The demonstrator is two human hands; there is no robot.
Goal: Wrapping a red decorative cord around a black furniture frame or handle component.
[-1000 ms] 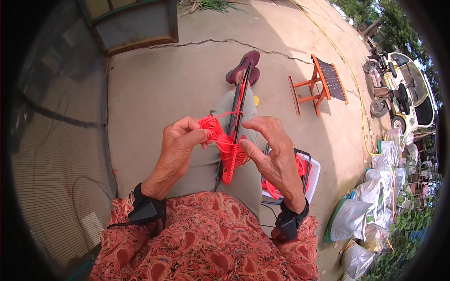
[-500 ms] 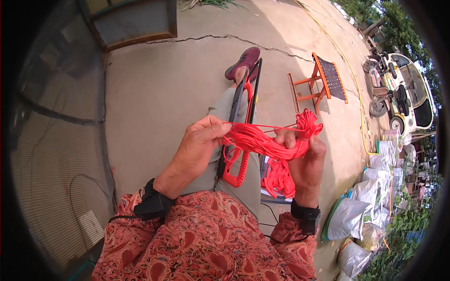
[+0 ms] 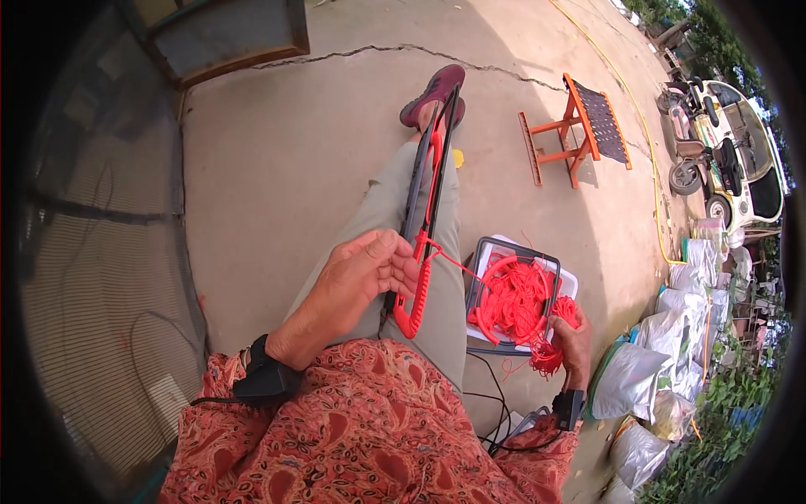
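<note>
A long narrow black frame point(image 3: 417, 210) lies lengthwise over my legs, its near end wrapped in red cord point(image 3: 413, 312). My left hand point(image 3: 369, 267) is at the wrapped side, its fingers curled in against the bar; what they pinch is hidden. From a knot beside its fingertips, a strand of red cord runs right to a basket point(image 3: 556, 265) with a dark rim. Inside lie a tangled heap of red cord point(image 3: 520, 290) and a curved red-wrapped piece. At the basket's near right corner my right hand point(image 3: 574, 343) is closed on a bundle of red cord point(image 3: 564, 312).
An orange stool point(image 3: 579, 126) with a dark woven seat stands ahead to the right. Silvery sacks point(image 3: 630, 378), a yellow hose point(image 3: 642, 139) and parked vehicles line the right side. On the left are a mesh panel point(image 3: 109, 286) and a framed box. Black cables point(image 3: 504, 403) trail near my right forearm.
My right hand has carried the cord bundle down and right to the basket, away from the frame. My left hand has stayed near the frame, a little lower. The basket now shows fully.
</note>
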